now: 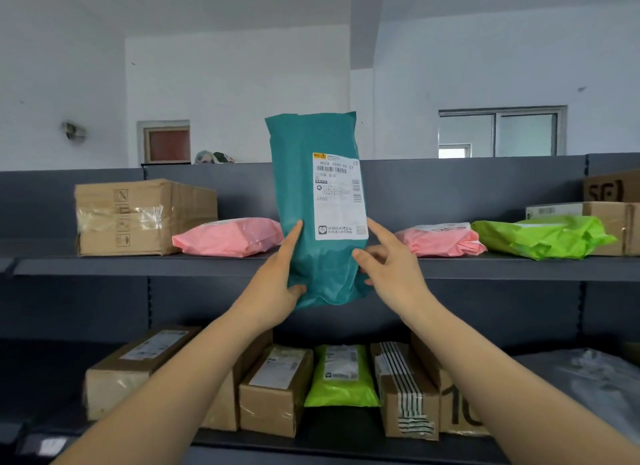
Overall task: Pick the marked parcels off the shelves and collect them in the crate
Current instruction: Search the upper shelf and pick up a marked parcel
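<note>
Holding a teal parcel (311, 204) upright in the air between both hands, in front of the upper shelf (138, 267) and lifted clear of its board. Left hand (277, 277) clasping the lower left edge, forefinger stretched up along the side, thumb pressed across the front near the bottom. Right hand (391, 267) pinching the lower right edge, thumb on the front, forefinger reaching up to the bottom corner of the white label (339, 196) (barcode and "J260" legible, the rest too small to read), remaining fingers curled round behind and mostly hidden. Just beyond the left hand, lying flat on the upper shelf: a pink parcel (228, 236), and further out to the left a taped cardboard box (138, 216). Beyond the right hand, on the same shelf: a second pink parcel (443, 239), then a bright green parcel (540, 236) just beside it, then stacked cartons (606, 225) at the far right. Beneath the hands and forearms, on the lower shelf (311, 444): a row of brown boxes (273, 388) standing side by side, a green mailer (341, 374) with its own white label set among them directly below the teal parcel, a striped box (408, 395) touching its right side, and a grey plastic bag (599, 381) well out past the right forearm.
</note>
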`<action>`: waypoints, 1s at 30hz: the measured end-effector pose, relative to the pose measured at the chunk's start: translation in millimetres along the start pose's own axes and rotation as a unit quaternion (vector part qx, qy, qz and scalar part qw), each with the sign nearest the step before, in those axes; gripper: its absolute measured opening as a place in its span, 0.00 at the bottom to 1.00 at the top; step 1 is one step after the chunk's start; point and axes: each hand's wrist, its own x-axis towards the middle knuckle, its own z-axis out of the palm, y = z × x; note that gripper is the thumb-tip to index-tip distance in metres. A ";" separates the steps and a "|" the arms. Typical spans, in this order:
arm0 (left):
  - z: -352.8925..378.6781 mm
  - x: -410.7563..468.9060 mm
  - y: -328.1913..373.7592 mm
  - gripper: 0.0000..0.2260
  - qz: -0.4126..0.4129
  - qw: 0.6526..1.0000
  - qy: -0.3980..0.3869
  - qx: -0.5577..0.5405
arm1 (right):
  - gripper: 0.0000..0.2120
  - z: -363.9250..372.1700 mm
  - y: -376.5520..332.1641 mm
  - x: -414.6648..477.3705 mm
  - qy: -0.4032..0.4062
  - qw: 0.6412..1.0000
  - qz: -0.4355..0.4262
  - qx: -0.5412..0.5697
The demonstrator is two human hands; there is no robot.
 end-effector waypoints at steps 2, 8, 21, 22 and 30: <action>-2.8 5.6 -2.4 0.40 -0.003 1.000 0.007 0.001 | 0.26 -0.5 -3.8 3.5 0.007 1.000 -0.006 -0.023; -14.5 24.2 6.2 0.20 0.035 0.991 0.128 0.021 | 0.17 -8.6 -13.3 23.0 0.026 0.999 0.022 -0.013; -6.0 48.4 -17.4 0.23 0.251 0.906 0.080 0.330 | 0.20 -35.0 -7.6 27.2 0.089 0.981 0.013 -0.171; -3.6 52.2 -19.1 0.23 0.261 0.902 0.079 0.335 | 0.18 -44.3 -5.7 27.6 0.114 0.973 0.003 -0.202; -0.5 70.2 -26.5 0.15 0.239 0.901 0.087 0.352 | 0.28 -117.3 9.4 43.1 0.123 0.914 0.033 -0.385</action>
